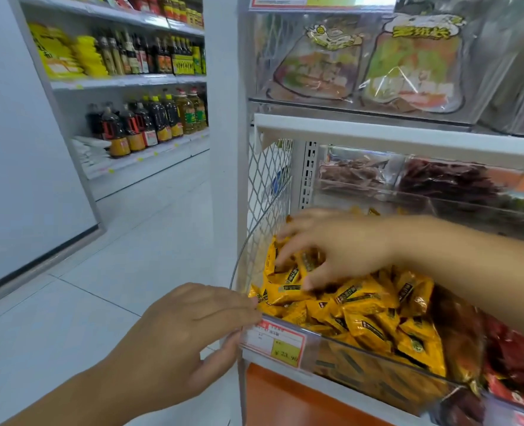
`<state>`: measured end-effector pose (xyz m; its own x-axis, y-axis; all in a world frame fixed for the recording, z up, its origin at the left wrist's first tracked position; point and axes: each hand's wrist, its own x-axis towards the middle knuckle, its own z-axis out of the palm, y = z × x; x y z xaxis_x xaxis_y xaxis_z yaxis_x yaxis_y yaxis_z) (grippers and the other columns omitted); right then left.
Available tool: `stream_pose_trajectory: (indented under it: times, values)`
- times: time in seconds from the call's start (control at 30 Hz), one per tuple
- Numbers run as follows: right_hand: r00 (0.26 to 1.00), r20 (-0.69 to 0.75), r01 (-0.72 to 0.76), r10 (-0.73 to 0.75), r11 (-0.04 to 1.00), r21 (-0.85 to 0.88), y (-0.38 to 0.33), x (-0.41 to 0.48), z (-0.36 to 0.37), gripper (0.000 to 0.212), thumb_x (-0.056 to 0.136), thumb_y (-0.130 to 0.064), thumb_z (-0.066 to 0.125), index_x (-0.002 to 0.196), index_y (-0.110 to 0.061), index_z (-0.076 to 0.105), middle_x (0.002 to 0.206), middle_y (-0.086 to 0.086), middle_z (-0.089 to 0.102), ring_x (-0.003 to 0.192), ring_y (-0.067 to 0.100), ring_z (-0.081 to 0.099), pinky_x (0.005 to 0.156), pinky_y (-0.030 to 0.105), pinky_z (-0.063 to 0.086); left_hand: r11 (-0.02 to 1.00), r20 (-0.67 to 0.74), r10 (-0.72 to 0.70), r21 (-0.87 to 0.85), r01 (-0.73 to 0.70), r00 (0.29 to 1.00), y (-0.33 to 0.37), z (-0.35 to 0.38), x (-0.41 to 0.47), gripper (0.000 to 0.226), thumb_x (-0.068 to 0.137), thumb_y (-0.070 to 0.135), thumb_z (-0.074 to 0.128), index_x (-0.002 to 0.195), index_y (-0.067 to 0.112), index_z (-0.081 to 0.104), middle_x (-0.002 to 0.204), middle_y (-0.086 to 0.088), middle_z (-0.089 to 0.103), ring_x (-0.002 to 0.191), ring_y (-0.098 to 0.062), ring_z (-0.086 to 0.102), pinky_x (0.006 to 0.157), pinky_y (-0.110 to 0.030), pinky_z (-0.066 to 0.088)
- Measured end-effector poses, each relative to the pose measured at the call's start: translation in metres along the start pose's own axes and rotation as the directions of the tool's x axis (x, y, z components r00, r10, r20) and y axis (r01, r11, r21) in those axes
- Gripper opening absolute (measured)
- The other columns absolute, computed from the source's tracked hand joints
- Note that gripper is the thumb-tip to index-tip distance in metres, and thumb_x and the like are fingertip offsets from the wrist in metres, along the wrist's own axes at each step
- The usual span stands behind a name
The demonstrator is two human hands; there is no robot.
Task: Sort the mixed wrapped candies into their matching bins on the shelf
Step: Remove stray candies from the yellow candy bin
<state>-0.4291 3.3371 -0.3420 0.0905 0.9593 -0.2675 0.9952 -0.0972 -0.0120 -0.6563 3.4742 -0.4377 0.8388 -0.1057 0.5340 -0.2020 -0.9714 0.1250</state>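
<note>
Reaching into the clear bin [377, 376] of yellow wrapped candies [362, 318], the right hand [340, 250] is touching the pile, fingers spread; grasp unclear. The left hand [186, 339] is pinching the bin's front corner. Best: keep steadying the bin, lifting only mismatched wrappers.

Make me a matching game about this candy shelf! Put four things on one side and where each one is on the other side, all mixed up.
Things
1. yellow wrapped candies
2. red wrapped candies
3. white and yellow paper price tag
4. dark brown sauce bottles

Places
A. on the far shelf at the left
B. on the front of the clear plastic bin
C. under the right hand
D. low at the far right, past the yellow ones

Pairs: 1-C, 2-D, 3-B, 4-A
</note>
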Motion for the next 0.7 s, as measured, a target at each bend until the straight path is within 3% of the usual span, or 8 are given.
stream_pose_trajectory:
  times: [0.07, 0.17, 0.23, 0.33, 0.4, 0.57, 0.7]
  values:
    - [0.986, 0.083, 0.141, -0.147, 0.988, 0.07, -0.025, 0.015, 0.009, 0.057, 0.081, -0.041, 0.072, 0.132, -0.046, 0.049, 0.141, -0.008, 0.041, 0.133, 0.016, 0.023, 0.114, 0.038, 0.019, 1.0, -0.004, -0.013, -0.013, 0.013, 1.0, 0.001, -0.003, 0.003, 0.031, 0.098, 0.038, 0.044, 0.115, 0.031, 0.069, 0.118, 0.022, 0.064, 0.106, 0.005, 0.058, 0.085, -0.017, 0.045]
    - [0.969, 0.228, 0.109, -0.093, 0.992, -0.06, -0.033, 0.035, 0.036, 0.067, 0.082, -0.042, 0.07, 0.139, -0.049, 0.036, 0.138, -0.002, 0.035, 0.133, 0.023, 0.021, 0.113, 0.048, 0.017, 0.998, -0.015, -0.033, -0.048, 0.032, 0.999, 0.004, -0.004, 0.006, 0.03, 0.098, 0.038, 0.044, 0.114, 0.032, 0.068, 0.111, 0.021, 0.066, 0.099, 0.005, 0.06, 0.079, -0.018, 0.047]
    - [0.982, 0.183, 0.078, -0.053, 0.989, -0.13, -0.024, 0.039, 0.047, 0.068, 0.083, -0.05, 0.065, 0.14, -0.054, 0.029, 0.14, -0.003, 0.032, 0.135, 0.022, 0.017, 0.114, 0.051, 0.007, 0.997, -0.027, -0.035, -0.063, 0.033, 0.999, 0.004, -0.004, 0.006, 0.028, 0.097, 0.038, 0.045, 0.115, 0.033, 0.066, 0.112, 0.022, 0.066, 0.099, 0.005, 0.06, 0.077, -0.019, 0.048]
    - [0.997, 0.054, 0.069, -0.062, 0.986, -0.149, -0.008, 0.041, 0.047, 0.056, 0.084, -0.058, 0.059, 0.134, -0.059, 0.034, 0.137, -0.006, 0.035, 0.136, 0.02, 0.017, 0.114, 0.051, 0.005, 0.997, -0.049, -0.044, -0.064, 0.041, 0.998, 0.002, -0.002, 0.001, 0.029, 0.096, 0.033, 0.046, 0.115, 0.031, 0.068, 0.118, 0.023, 0.065, 0.106, 0.006, 0.059, 0.08, -0.019, 0.048]
    - [0.998, 0.045, 0.041, -0.036, 0.992, -0.116, 0.004, 0.041, 0.043, 0.052, 0.084, -0.061, 0.057, 0.132, -0.06, 0.037, 0.14, -0.008, 0.034, 0.138, 0.017, 0.013, 0.115, 0.05, 0.003, 0.997, -0.057, -0.054, -0.063, 0.05, 0.997, 0.0, 0.0, -0.002, 0.03, 0.09, 0.027, 0.052, 0.114, 0.03, 0.069, 0.121, 0.024, 0.063, 0.11, 0.007, 0.058, 0.083, -0.018, 0.048]
    - [0.996, 0.015, -0.082, 0.086, 0.982, -0.172, 0.035, 0.031, 0.032, 0.052, 0.085, -0.067, 0.05, 0.127, -0.037, 0.054, 0.147, -0.013, 0.029, 0.135, 0.021, 0.021, 0.113, 0.04, 0.015, 0.996, -0.084, -0.044, -0.082, 0.037, 0.995, -0.002, 0.003, -0.002, 0.032, 0.084, 0.022, 0.055, 0.111, 0.03, 0.071, 0.122, 0.025, 0.062, 0.111, 0.005, 0.058, 0.086, -0.017, 0.047]
    - [0.985, 0.012, -0.168, 0.171, 0.977, -0.128, 0.051, 0.021, 0.022, 0.051, 0.085, -0.064, 0.053, 0.123, -0.029, 0.056, 0.15, -0.008, 0.029, 0.137, 0.021, 0.021, 0.114, 0.039, 0.02, 0.996, -0.087, -0.046, -0.08, 0.039, 0.995, -0.002, 0.004, -0.001, 0.03, 0.084, 0.023, 0.054, 0.108, 0.029, 0.072, 0.12, 0.024, 0.064, 0.11, 0.005, 0.059, 0.083, -0.021, 0.05]
